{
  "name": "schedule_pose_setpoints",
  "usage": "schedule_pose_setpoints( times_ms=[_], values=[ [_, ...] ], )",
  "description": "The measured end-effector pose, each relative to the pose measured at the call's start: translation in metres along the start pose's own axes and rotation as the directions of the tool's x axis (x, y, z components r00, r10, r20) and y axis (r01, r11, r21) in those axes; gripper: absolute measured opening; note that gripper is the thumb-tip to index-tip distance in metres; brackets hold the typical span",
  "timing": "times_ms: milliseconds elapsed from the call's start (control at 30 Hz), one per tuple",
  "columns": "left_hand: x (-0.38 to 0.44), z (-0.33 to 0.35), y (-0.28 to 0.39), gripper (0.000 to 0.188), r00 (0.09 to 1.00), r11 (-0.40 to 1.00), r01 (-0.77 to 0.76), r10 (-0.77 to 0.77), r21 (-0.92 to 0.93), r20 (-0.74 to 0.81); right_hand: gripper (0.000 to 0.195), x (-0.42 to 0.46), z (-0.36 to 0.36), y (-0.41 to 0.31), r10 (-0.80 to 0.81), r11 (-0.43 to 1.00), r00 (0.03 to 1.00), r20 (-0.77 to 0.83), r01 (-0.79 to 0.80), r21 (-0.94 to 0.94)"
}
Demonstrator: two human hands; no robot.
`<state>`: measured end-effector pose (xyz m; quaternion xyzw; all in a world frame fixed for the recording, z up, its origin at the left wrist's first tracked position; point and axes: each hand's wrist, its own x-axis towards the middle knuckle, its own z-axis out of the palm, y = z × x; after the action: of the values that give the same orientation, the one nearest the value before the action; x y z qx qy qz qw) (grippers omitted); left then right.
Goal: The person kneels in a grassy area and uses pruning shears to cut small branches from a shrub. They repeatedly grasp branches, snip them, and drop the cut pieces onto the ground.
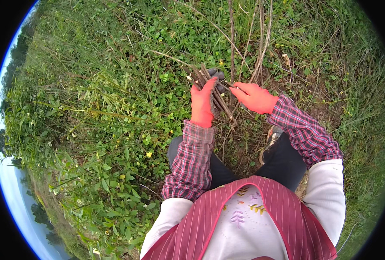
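My left hand (202, 103), in an orange work glove with dark grey fingers, grips a bundle of cut woody sticks (224, 104). The sticks slant from upper left to lower right, and some ends show pale cut wood. My right hand (253, 98), gloved alike, is just to the right with its fingers closed around a thin stick (228, 85). This stick's near part is hidden in the glove, and its far end lies close to the bundle and my left fingertips.
Tall bare stems (260, 42) rise beyond my hands. Low leafy plants (114, 182) cover the left, long grass (364, 107) the right. Bare soil (324, 107) shows right of my hands. My shoe (272, 138) is below my right wrist.
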<state>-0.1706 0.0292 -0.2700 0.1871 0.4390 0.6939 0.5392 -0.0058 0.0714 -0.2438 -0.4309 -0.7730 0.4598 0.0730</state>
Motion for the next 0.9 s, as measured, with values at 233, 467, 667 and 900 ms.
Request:
schedule_pose_setpoints(
  times_ms=[233,467,667,900],
  values=[
    [0.005,-0.008,0.000,0.028,0.989,0.988,-0.150,0.151,0.046,-0.008,0.043,0.009,-0.022,0.025,0.257,0.932,0.963,-0.082,-0.269,-0.242],
    [0.001,-0.002,-0.020,0.026,0.997,0.991,0.032,-0.041,0.132,0.067,0.062,0.017,0.002,0.013,0.190,0.969,0.913,-0.362,-0.114,0.220],
    [-0.007,0.001,-0.020,0.024,0.993,0.978,0.005,-0.029,0.207,0.113,0.037,0.005,0.002,-0.016,0.232,0.959,0.968,-0.096,-0.211,0.187],
    [-0.006,0.009,-0.030,0.029,0.981,0.968,-0.191,0.191,0.164,0.015,0.042,0.013,-0.008,0.014,0.201,0.967,0.965,-0.168,-0.223,-0.123]
  ],
)
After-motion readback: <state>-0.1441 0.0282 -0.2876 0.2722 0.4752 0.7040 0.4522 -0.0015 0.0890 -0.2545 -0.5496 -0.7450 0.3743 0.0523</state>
